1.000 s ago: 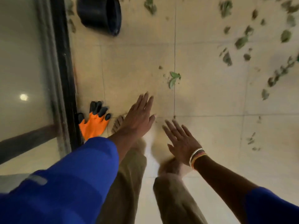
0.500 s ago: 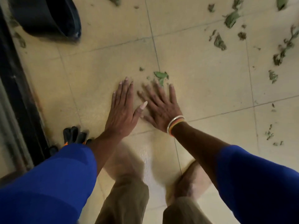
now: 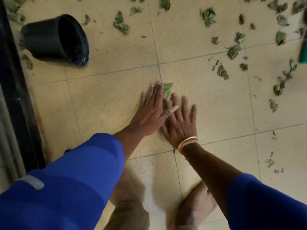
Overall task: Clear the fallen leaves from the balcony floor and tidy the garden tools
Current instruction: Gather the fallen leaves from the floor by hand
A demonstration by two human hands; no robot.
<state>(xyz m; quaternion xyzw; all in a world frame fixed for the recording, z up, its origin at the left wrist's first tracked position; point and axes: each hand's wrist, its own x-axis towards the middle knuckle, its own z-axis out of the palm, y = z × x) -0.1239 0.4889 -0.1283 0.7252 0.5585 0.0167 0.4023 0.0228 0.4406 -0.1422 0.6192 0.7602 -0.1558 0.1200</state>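
Closer together now, left hand (image 3: pixel 150 113) and right hand (image 3: pixel 181 122) lie flat, empty, beside a leaf (image 3: pixel 167 89) on beige tiled floor (image 3: pixel 108 100).

Bright blue sleeves (image 3: pixel 74 180) cover both arms; the left one bears a grey patch (image 3: pixel 32 181). Silver, orange and yellow bangles (image 3: pixel 187 143) ring the wrist of the right hand (image 3: pixel 180 123). Khaki trousers (image 3: pixel 131 214), bare feet (image 3: pixel 197 208).

Floor tiles (image 3: pixel 106 103): matt, grainy beige w/ thin grout lines. Pot (image 3: pixel 54 39): black plastic, slight sheen at rim. Leaves (image 3: pixel 167 90): crumpled, dull green. Sleeve (image 3: pixel 74 180): smooth blue cloth. Bangles (image 3: pixel 187 141): shiny metal.
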